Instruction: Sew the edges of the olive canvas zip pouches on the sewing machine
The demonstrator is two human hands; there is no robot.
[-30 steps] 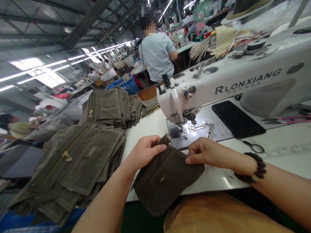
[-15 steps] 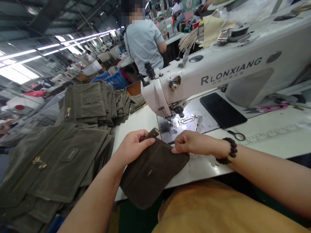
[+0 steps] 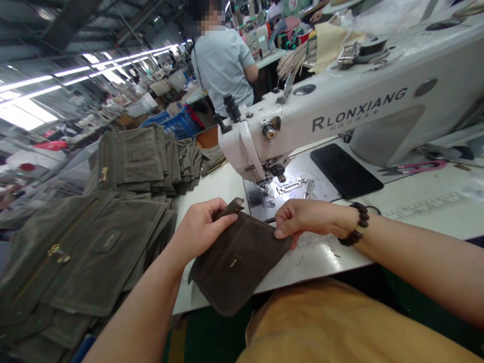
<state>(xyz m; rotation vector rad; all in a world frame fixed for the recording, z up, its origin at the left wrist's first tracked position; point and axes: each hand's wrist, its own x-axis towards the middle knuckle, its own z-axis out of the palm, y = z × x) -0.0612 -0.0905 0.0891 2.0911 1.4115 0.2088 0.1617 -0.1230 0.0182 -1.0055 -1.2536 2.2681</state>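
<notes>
Fingers (image 3: 228, 221) on dark brown fabric (image 3: 247, 249) near "RLONXIANG" sewing machine (image 3: 298, 118).

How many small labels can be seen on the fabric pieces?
3: one label on the held dark piece, one label on the near stack, one label on the stack behind it. More may be hidden inside the stacks.

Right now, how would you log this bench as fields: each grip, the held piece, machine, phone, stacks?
Brown fabric piece: small label on its face
Left-hand grip: closed on the piece's upper edge
Right-hand grip: pinching near its right corner
Sewing machine: white, beyond the hands
Phone: black, lying flat near the machine
Olive fabric stacks: at left, zips showing
</notes>
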